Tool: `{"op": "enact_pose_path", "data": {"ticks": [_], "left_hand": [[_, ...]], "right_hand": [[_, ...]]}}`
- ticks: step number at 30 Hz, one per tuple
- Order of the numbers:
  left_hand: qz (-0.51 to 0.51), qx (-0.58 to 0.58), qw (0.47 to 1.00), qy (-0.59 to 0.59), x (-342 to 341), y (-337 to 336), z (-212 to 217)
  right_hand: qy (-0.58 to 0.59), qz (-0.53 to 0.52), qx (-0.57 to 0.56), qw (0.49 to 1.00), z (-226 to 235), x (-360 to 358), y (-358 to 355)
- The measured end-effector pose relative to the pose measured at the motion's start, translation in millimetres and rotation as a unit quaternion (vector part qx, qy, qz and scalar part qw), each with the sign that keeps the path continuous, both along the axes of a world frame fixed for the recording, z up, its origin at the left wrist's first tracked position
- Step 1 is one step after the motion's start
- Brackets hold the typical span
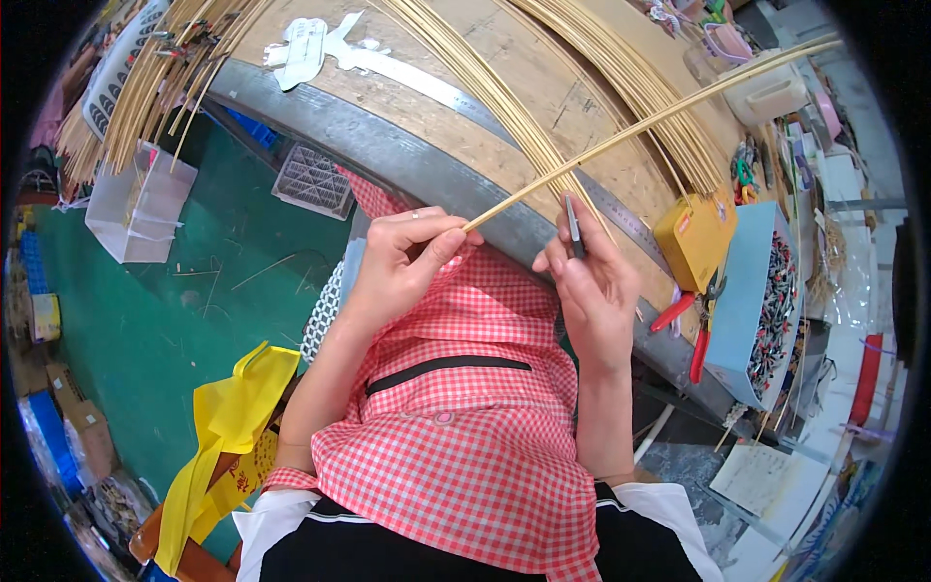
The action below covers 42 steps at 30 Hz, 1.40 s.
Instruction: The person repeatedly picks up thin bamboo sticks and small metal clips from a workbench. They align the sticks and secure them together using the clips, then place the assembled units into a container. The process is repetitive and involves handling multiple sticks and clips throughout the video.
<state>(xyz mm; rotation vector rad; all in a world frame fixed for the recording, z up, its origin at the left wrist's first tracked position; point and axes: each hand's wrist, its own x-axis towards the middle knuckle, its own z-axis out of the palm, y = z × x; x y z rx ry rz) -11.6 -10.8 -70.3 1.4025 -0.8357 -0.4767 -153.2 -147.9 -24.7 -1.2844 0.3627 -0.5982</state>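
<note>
Left hand (402, 257): pinches the near end of a long bamboo strip (640, 121).
Strip: slants up right over the workbench (407, 145).
Right hand (592, 281): closed around a small dark blade (574, 225).
Lap: red checked apron (465, 407).

Thin pale bamboo strip (640, 121), long, slightly bowed, runs diagonally from upper right w/ its near end low at centre, above the table edge. Small dark slim blade (574, 226), roughly upright, just right of that end.

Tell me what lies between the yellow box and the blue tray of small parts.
In the head view, red-handled pliers hang between the yellow box and the blue tray, handles pointing down over the bench edge.
</note>
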Motion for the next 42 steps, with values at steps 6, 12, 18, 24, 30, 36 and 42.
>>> {"op": "enact_pose_path", "data": {"ticks": [6, 12, 18, 24, 30, 36, 42], "left_hand": [[-0.011, 0.017, 1.0, -0.015, -1, -1, -1], [-0.012, 0.01, 0.999, -0.051, -2, -3, -2], [-0.018, 0.005, 0.997, -0.078, -5, -3, -3], [-0.026, 0.016, 0.997, -0.074, -8, -3, 5], [-0.021, 0.013, 0.996, -0.091, -9, -4, 4], [-0.024, 0.009, 0.996, -0.081, -9, -5, 0], [-0.093, 0.027, 0.995, -0.017, 1, -1, -3]], "right_hand": [[-0.02, -0.017, 0.005, 1.0, -7, 0, -6], [-0.018, -0.031, 0.02, 0.999, -6, 1, -6], [-0.019, -0.038, 0.023, 0.999, -6, 2, 0], [-0.017, -0.063, 0.011, 0.998, -9, 6, 4], [-0.003, -0.068, -0.01, 0.998, -11, 9, 11], [0.027, -0.073, -0.044, 0.996, -10, 10, 14], [-0.006, -0.14, -0.177, 0.974, -4, 12, -7]]}}
